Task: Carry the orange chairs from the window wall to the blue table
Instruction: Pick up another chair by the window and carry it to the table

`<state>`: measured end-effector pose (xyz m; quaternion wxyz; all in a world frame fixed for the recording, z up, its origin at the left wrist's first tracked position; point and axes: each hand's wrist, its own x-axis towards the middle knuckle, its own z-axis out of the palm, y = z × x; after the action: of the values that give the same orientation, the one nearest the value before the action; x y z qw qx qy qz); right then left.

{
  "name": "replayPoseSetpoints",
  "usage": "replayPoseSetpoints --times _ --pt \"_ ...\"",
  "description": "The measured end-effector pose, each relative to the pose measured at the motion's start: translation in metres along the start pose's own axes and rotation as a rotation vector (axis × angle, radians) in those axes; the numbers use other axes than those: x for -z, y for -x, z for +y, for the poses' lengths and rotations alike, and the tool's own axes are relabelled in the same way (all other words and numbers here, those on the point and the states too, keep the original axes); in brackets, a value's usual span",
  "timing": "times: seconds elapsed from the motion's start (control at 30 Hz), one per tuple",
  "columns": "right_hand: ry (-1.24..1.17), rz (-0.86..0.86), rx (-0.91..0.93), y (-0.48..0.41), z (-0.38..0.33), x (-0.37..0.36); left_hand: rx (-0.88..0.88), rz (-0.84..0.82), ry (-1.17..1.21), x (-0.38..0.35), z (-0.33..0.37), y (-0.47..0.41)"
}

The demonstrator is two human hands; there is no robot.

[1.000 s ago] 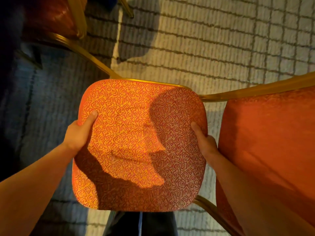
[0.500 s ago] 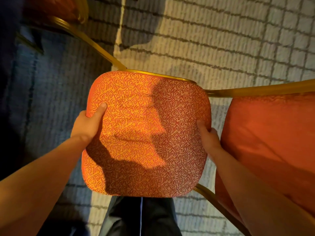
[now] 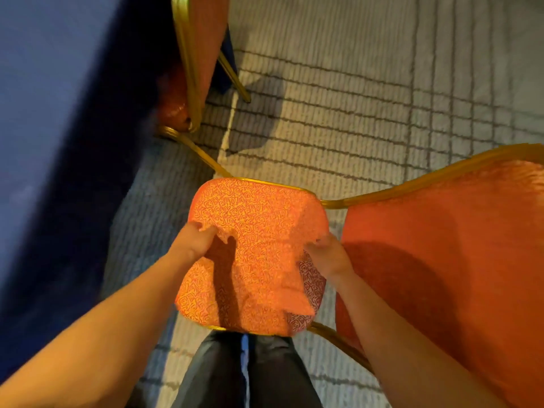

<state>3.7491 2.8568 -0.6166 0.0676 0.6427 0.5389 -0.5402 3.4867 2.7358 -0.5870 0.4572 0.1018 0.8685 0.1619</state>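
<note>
Head view: left hand (image 3: 191, 245), right hand (image 3: 329, 257) gripped opposite seat edges of orange chair (image 3: 259, 225), fingers curled round cushion. Chair was just beside blue table (image 3: 44, 113), near second chair (image 3: 203, 54). Likely placement step; next move needed squaring to table, then release.

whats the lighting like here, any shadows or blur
Head view: warm, hard light on the orange chair seat; the left hand throws a dark shadow across it; both it and the right hand are motion-smeared; the blue table at left lies dim.
</note>
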Motion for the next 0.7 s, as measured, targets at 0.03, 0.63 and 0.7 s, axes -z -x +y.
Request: replayPoseSetpoints --times 0.03,0.63,0.7 --pt "-0.018 -0.019 0.03 -0.01 0.016 -0.001 -0.028 -0.02 -0.014 0.003 0.006 0.018" --pt "0.298 0.071 0.456 0.186 -0.03 0.103 -0.337 0.129 0.132 0.004 0.023 0.23" --pt "0.304 0.048 0.49 0.206 -0.024 0.112 -0.349 0.149 0.175 -0.005 0.019 0.251"
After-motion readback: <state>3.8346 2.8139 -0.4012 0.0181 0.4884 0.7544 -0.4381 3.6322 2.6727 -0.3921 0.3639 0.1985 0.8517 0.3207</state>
